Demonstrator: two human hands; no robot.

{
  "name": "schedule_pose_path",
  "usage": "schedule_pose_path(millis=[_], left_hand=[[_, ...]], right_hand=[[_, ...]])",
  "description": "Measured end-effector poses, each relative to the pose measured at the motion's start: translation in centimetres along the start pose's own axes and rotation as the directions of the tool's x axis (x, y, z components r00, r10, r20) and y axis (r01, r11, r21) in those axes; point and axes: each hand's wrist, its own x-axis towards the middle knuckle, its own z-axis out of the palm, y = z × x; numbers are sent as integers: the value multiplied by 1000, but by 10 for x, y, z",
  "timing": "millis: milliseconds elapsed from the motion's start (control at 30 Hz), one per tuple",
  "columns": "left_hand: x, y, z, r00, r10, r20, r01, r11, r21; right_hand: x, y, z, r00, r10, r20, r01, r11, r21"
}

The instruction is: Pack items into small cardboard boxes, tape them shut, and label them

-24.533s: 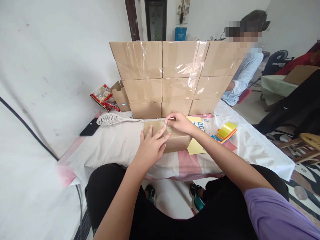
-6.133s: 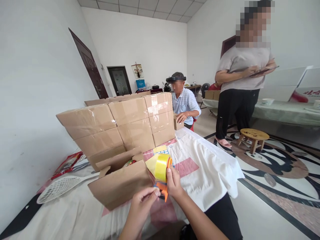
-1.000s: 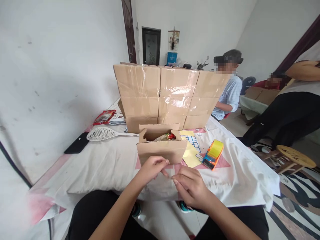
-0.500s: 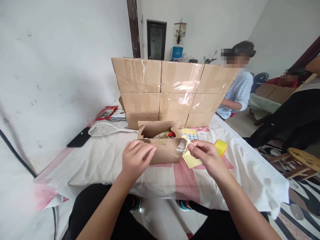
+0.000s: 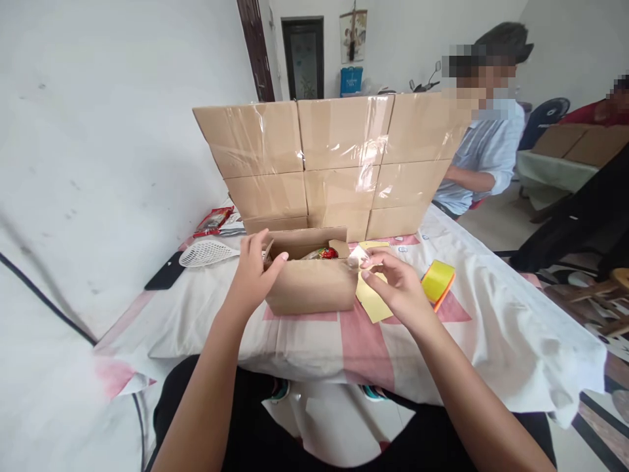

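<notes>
A small open cardboard box stands on the cloth-covered table, its flaps raised. Inside lies a clear packet with red and green on it, partly hidden by the front wall. My left hand grips the box's left end, thumb at the front edge and fingers by the side flap. At the right end, my right hand pinches a small piece of clear film, blurred and hard to make out. Below that hand lie yellow paper sheets.
A wall of taped cardboard boxes stands behind. On the left are a white fly swatter, a black phone and a red packet. A yellow-orange tape roll lies right. A person in a light shirt is beyond the table.
My left hand has moved from in front of the box to its left end and taken hold there. The film in my right hand has come closer to the box's right end. The view has shifted.
</notes>
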Motion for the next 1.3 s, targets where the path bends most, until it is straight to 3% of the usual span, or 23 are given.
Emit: schedule_pose_path(millis=[133, 200, 333, 433, 533, 633, 833, 967, 1133, 1200, 1300], left_hand=[[-3, 2, 2, 993, -94, 68, 92, 995, 26], [-1, 3, 5, 995, -92, 47, 90, 995, 53], [5, 7, 14, 999, 32, -22, -23, 952, 304], [9, 10, 16, 990, 118, 72, -138, 872, 469], [10, 13, 14, 974, 178, 140, -223, 858, 463], [6, 14, 10, 967, 193, 167, -246, 883, 400], [-3, 10, 6, 946, 192, 260, -251, 943, 219], [-8, 9, 4, 934, 158, 320, -241, 941, 239], [-14, 6, 6, 915, 170, 365, -284, 916, 285], [-14, 3, 8, 910, 189, 369, -308, 904, 297], [-14, 1, 11, 913, 203, 353, -320, 895, 312]], right_hand=[[6, 6, 4, 1000, -9, -14, 10, 999, 37], [7, 9, 7, 1000, -6, -11, 6, 999, 46], [5, 14, 9, 1000, -3, -21, 4, 1000, 5], [4, 16, 9, 999, -13, -42, 8, 994, -111], [3, 16, 10, 996, -66, -67, 50, 974, -222], [0, 14, 14, 995, -90, -46, 79, 979, -186], [3, 0, 23, 998, -24, 58, 39, 965, -260], [32, -13, 32, 979, 105, 175, -65, 973, -224], [79, -5, 54, 883, 304, 357, -247, 949, -197], [89, 4, 62, 870, 339, 359, -245, 928, -281], [93, 15, 70, 897, 319, 306, -199, 910, -364]])
